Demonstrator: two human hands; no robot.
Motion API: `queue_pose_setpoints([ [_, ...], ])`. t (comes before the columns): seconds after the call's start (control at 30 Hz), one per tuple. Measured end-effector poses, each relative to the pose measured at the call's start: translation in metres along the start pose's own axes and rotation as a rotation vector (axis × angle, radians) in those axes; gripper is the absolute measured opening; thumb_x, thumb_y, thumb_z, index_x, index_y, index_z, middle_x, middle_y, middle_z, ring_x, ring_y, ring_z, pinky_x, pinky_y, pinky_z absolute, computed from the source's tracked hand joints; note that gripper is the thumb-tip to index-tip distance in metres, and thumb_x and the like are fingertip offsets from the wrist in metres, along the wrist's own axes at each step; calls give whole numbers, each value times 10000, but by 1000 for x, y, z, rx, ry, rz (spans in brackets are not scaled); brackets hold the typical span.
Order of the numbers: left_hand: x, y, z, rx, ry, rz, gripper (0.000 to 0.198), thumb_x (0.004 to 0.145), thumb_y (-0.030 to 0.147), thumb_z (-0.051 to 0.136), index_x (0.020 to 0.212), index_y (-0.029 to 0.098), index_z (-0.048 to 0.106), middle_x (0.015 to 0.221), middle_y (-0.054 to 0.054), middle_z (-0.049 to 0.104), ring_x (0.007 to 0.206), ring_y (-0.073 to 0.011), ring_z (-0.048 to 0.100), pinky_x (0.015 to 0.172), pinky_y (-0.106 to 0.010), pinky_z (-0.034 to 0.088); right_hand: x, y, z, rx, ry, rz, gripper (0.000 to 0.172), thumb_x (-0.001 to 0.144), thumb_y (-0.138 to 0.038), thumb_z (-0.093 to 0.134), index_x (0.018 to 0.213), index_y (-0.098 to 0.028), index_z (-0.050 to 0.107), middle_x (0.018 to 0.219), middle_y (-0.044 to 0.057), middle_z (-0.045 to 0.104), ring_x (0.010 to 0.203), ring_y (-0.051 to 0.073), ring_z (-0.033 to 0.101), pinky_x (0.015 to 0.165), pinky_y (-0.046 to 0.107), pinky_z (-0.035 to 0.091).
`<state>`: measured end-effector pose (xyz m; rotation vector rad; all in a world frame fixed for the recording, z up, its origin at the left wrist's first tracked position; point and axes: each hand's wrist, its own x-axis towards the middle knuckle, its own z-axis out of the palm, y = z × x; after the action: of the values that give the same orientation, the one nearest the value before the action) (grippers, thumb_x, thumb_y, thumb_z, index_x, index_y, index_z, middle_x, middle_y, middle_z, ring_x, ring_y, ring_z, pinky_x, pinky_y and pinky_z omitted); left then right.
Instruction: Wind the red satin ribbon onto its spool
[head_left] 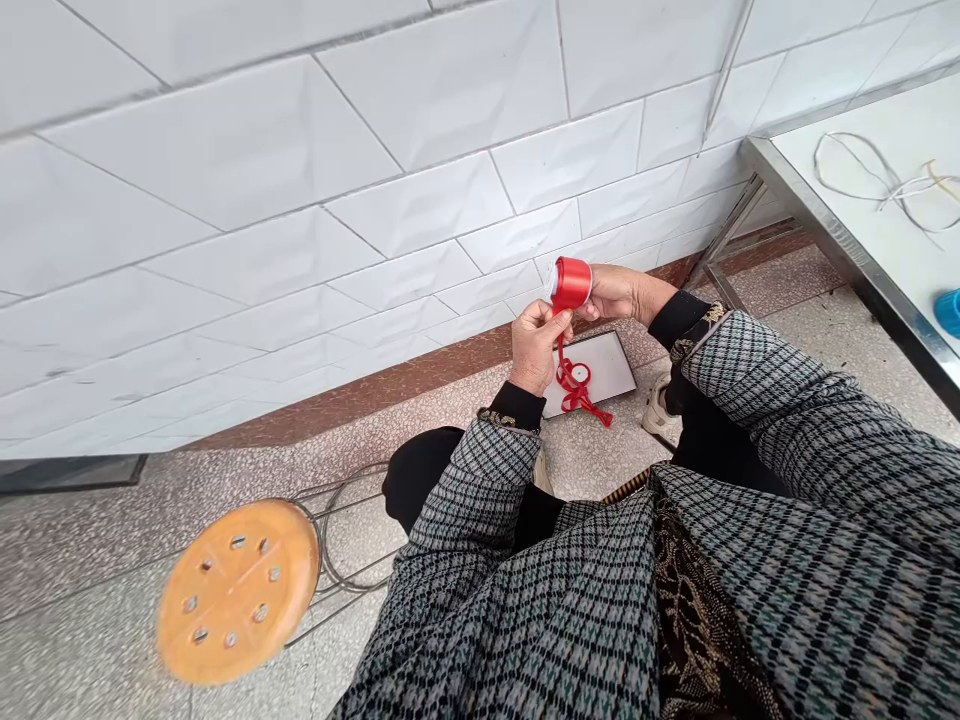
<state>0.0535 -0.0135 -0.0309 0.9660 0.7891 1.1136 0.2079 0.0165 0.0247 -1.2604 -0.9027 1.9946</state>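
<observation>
A roll of shiny red ribbon [573,283] with a white rim is held up in front of the tiled wall. My right hand [616,292] grips the roll from its right side. Just below the roll, my left hand [534,345] is closed on the red ribbon, thumb and fingers pinched together. From there a loose length of ribbon [576,395] hangs in loops and tangles over a shallow white tray [611,368] with dark edges. A small white disc [580,373] shows among the loops.
An orange round stool [238,590] with wire legs lies on its side at the lower left. On the right stands a metal-edged table [817,210] bearing pale cords [900,188] and a blue object [948,312]. White tiled wall [450,110] rises ahead.
</observation>
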Motion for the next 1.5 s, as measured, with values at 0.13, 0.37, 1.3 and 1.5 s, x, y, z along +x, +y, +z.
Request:
queue_pose_setpoints([
  [0.13,1,-1,0,-18,34,20,403,690,252,933,861,228,568,585,102,553,451,-53,442,471,-202,327,2,2,-3,-18,-56,13,321,925,-224,712,679,-174,512,443,-35,508,352,35,384,368,107,363],
  [0.37,1,11,-9,11,-120,-103,854,639,110,942,1406,325,634,739,65,647,490,-73,480,475,-230,385,3,6,-10,-163,-251,-1,341,872,-354,750,691,-183,516,400,-44,480,327,44,358,335,116,301],
  [1.3,5,14,-18,-31,-142,-168,744,587,181,975,1235,285,624,754,56,671,415,-65,497,390,-236,319,4,15,-5,-437,-29,-106,371,879,-258,741,1223,-156,648,771,26,709,575,118,619,528,198,538],
  [1.5,4,15,-17,-95,-200,-178,444,671,272,932,948,242,587,538,115,506,388,-77,446,453,-244,360,9,14,-18,-1135,225,-808,448,930,-129,619,1370,-197,671,1327,120,691,1188,230,652,1074,375,509],
])
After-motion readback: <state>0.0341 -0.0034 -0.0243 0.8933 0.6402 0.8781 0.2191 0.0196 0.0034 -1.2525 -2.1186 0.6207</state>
